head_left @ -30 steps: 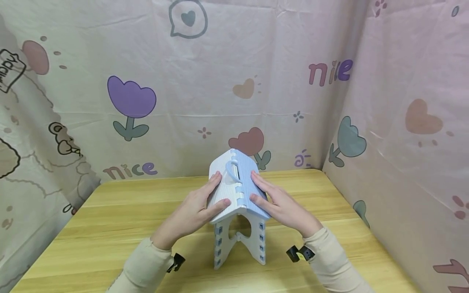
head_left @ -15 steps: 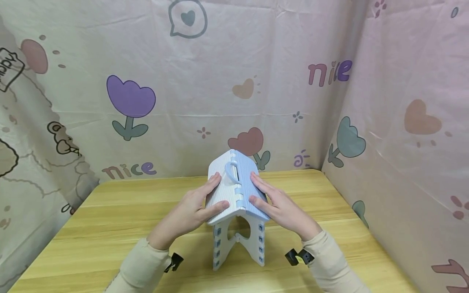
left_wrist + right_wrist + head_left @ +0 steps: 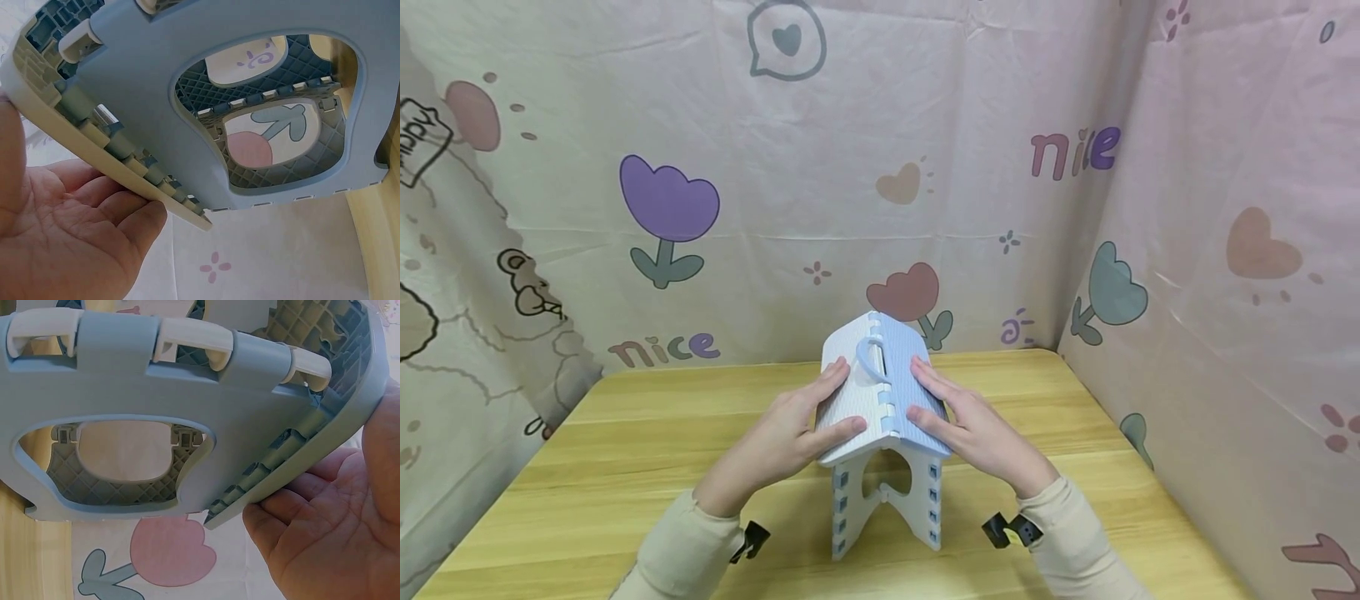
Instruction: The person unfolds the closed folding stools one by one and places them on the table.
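Observation:
A half-folded plastic step stool (image 3: pixel 901 417) stands at the middle of the table, its top peaked like a roof. One half of the top is white and the other light blue, with a blue loop handle (image 3: pixel 870 361) along the ridge. My left hand (image 3: pixel 793 433) rests on the white slope, fingers extended. On the blue slope lies my right hand (image 3: pixel 973 425), its fingers spread and nearly straight. From below, the left wrist view shows a blue leg panel (image 3: pixel 156 112) with a large cutout. A similar leg panel (image 3: pixel 125 394) hangs under the top in the right wrist view.
The wood-grain table (image 3: pixel 647 433) carries the stool. Behind it and at both sides hang pale curtains (image 3: pixel 790 167) printed with flowers and hearts. A small black device (image 3: pixel 751 542) sits at the left wrist, and another black device (image 3: pixel 1011 530) at the right.
The stool has shifted slightly toward me and to the left, with both hands staying on its two slopes. The peaked shape looks about the same.

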Available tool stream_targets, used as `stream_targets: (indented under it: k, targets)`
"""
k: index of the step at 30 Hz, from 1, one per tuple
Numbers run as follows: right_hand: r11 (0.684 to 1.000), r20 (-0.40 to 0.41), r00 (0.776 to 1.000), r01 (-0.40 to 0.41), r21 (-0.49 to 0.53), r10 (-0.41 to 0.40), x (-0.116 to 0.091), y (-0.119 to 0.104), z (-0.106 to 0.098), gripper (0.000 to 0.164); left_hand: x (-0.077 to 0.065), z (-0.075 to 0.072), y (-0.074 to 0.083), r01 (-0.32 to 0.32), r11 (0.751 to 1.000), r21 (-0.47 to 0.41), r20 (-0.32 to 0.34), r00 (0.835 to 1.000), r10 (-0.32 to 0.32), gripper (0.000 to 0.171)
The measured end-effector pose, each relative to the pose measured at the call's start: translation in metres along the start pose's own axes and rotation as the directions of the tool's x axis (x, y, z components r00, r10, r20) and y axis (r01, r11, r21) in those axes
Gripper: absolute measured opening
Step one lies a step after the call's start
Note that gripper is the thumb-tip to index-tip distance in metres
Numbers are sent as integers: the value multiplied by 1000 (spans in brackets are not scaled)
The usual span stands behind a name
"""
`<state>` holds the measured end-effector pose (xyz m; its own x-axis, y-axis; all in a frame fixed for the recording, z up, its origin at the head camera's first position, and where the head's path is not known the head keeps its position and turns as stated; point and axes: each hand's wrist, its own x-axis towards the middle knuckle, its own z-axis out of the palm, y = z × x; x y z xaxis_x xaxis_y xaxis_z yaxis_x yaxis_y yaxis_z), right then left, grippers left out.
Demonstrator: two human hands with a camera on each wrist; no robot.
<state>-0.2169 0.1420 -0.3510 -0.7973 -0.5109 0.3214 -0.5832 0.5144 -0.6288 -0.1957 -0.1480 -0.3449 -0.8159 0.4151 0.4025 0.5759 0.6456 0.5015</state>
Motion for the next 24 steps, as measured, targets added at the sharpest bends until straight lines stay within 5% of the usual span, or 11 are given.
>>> stream_targets:
  k: [24]
  targets:
    - [1000,-15,1000,0,18,0,-7,-13,11,71,-24,-7,-2,27,1000,9,-34,999,-26,75]
